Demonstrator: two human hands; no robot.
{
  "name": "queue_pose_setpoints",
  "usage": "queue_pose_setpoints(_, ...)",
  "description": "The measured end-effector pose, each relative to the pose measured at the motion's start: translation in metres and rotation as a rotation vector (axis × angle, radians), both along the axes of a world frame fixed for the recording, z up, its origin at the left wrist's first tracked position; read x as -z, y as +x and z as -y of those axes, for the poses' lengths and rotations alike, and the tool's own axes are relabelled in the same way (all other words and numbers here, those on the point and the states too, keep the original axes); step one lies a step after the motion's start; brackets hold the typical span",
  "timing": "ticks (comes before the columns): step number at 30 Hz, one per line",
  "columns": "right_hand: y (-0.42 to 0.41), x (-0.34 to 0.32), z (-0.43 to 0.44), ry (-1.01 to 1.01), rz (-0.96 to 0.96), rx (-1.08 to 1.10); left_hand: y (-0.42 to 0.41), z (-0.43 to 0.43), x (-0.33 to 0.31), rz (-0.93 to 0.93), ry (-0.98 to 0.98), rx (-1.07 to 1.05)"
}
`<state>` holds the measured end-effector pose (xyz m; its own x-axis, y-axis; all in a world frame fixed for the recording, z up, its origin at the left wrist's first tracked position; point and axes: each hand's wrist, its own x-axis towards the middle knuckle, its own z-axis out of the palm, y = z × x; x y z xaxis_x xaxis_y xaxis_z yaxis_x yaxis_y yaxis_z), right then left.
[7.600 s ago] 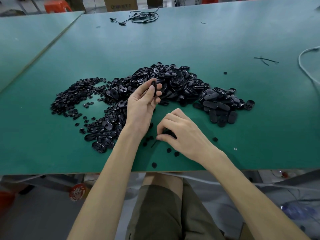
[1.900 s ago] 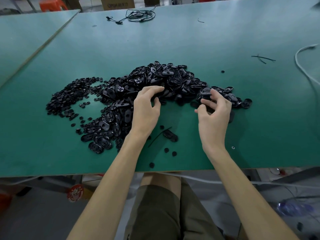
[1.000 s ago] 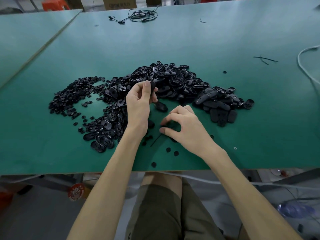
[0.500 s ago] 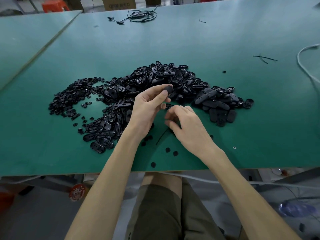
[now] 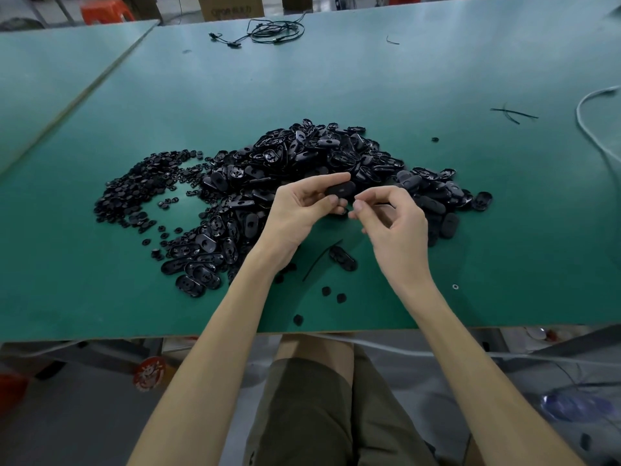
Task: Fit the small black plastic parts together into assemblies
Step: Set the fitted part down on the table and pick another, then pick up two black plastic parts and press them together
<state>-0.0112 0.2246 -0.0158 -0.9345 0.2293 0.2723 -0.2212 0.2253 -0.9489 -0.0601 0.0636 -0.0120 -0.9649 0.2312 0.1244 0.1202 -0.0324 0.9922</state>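
Now, your left hand (image 5: pixel 295 213) pinching a black oval plastic shell (image 5: pixel 341 190) by the black parts heap (image 5: pixel 302 153), right hand (image 5: pixel 396 230) curled, contents unclear.

right hand (image 5: pixel 393 227): pinched item too small, perhaps none | oval part (image 5: pixel 341 190): edges under left hand (image 5: pixel 302 210) | white cable (image 5: pixel 578 112): cropped right

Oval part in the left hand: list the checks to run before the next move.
1. Grip: the left hand holds the oval part between thumb and fingers: ok.
2. Small piece in the right hand: cannot tell; its fingertips pinch together, and nothing shows between them.
3. Hands near enough to mate parts: ok; the right fingertips sit just beside the oval part.
4. Oval part's hole turned toward the right hand: cannot tell.
5. Supply: the pile of oval parts and the small round pieces lie on the table: ok.
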Motion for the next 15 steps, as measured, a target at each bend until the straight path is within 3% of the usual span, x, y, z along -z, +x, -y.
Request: queue_pose_setpoints(15,-0.0015,0.0030,-0.0029,-0.079,-0.007,0.041,0.0008,-0.0023,0.0004,0.003,-0.034,0.022)
